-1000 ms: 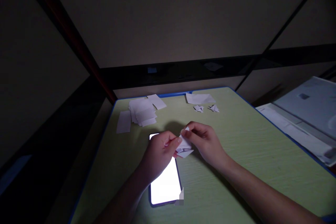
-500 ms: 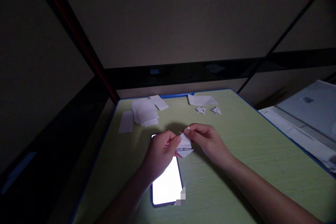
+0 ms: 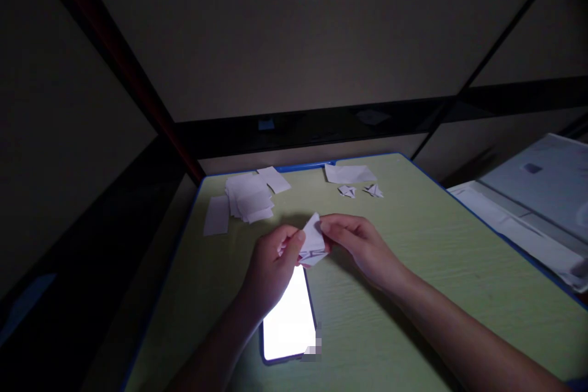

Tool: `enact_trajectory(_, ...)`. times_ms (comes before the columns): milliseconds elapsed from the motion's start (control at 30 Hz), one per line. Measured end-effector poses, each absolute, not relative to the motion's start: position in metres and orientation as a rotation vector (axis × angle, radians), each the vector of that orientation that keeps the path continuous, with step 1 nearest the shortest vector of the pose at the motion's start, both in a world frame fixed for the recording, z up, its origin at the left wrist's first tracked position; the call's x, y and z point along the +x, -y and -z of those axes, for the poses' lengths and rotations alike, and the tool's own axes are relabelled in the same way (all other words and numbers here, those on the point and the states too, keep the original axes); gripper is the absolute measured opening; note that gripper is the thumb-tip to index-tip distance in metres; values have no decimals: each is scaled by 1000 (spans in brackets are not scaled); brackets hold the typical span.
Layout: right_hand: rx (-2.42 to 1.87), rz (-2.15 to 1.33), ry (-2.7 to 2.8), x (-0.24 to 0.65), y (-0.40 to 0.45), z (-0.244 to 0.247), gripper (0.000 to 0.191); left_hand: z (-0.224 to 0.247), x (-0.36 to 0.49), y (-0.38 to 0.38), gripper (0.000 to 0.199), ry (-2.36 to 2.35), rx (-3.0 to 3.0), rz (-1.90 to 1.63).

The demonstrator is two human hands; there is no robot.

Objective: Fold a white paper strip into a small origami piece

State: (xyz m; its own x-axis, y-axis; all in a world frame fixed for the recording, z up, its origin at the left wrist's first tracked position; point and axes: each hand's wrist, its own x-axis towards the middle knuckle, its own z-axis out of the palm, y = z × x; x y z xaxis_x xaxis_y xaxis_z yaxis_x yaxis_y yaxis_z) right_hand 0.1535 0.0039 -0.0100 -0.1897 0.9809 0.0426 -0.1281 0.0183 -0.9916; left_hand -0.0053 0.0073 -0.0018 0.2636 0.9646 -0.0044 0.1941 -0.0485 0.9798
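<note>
A partly folded piece of white paper (image 3: 313, 241) is held above the table between both hands. My left hand (image 3: 274, 260) pinches its left edge, with the thumb on top. My right hand (image 3: 356, 242) grips the right edge between thumb and fingers. Folded flaps show at the paper's lower end, and its top comes to a point. Beneath my left hand lies a phone (image 3: 290, 321) with a bright white screen, its upper part hidden by the hand. Two small folded paper pieces (image 3: 347, 192) (image 3: 373, 191) rest beyond my right hand.
A stack of white paper sheets (image 3: 248, 196) lies at the table's back left, with single sheets (image 3: 216, 215) (image 3: 274, 179) beside it. Another sheet (image 3: 350, 173) is at the back edge. Right of the green table (image 3: 413, 233) stands a pale, box-like object (image 3: 537, 187).
The held paper has been turned so its pointed top shows between the hands, and my right fingers sit lower on its side. The whole view has shifted slightly.
</note>
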Motion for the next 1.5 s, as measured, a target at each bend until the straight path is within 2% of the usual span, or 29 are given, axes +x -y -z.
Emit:
enact_trajectory(300,-891,-1504,1244,153,-2,9,18,3,-4,-9,24,-1080,1349,-966)
enact_trajectory(467,-817,-1610,1220,153,-2,6,26,6,-4,-11,24,-1020,1267,-937)
enact_trajectory(633,-881,-1585,1161,153,-4,8,23,11,-10,-10,10,-1202,1671,-1163)
enact_trajectory(800,-972,-1489,1186,153,-5,12,21,5,-18,-7,18,-1223,2062,-1027)
enact_trajectory(967,-1091,-1355,1201,150,-3,11,20,7,-15,-10,12,-1280,1809,-1130)
enact_trajectory(1167,-1101,-1250,1231,144,1,8,12,4,-8,-12,16,-1204,1441,-1108)
enact_trajectory(1500,-1008,-1227,1106,144,-1,13,19,-1,-5,-13,14,-1158,1316,-1073)
